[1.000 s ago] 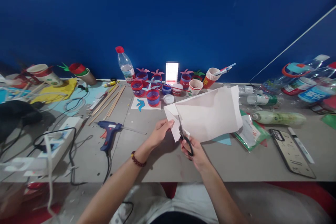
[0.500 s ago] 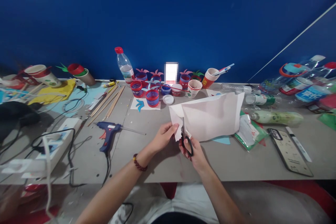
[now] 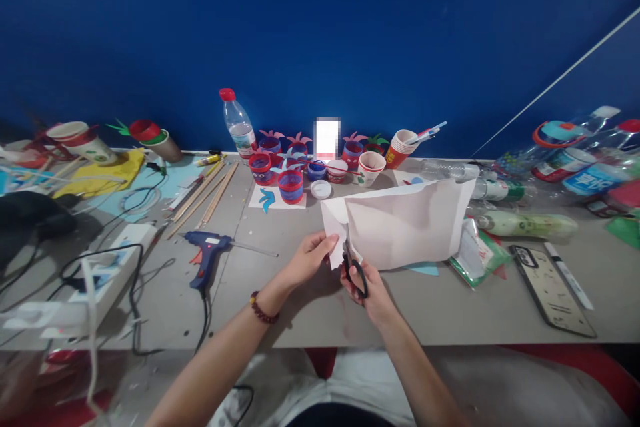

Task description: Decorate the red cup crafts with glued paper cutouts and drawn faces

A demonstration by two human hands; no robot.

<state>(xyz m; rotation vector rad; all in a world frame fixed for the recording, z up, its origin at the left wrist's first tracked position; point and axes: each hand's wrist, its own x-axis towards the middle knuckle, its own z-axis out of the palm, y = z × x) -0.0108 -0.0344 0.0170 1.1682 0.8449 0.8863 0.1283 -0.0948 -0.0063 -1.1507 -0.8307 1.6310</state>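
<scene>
A large sheet of white paper (image 3: 405, 223) is held up over the table in front of me. My left hand (image 3: 316, 252) pinches its left part between thumb and fingers. Black-handled scissors (image 3: 356, 273) are in my right hand (image 3: 367, 287), with fingers wrapped round the loops. Their blades point away from me and lie on the paper, just right of my left hand. The paper's edge beside the blades looks ragged. Beyond the paper stand small red and purple cups (image 3: 291, 187) with paper leaves on top, and a white lid (image 3: 321, 190).
To the left lie a blue glue gun (image 3: 207, 257), wooden sticks (image 3: 217, 193) and a power strip (image 3: 115, 267) with trailing cords. Plastic bottles (image 3: 525, 223), a phone (image 3: 550, 290) and a white marker (image 3: 570, 277) lie at the right. A capped bottle (image 3: 237, 127) stands near the blue wall.
The paper's right end has swung slightly right and down. Both hands stay in nearly the same place, with the scissors still at the paper.
</scene>
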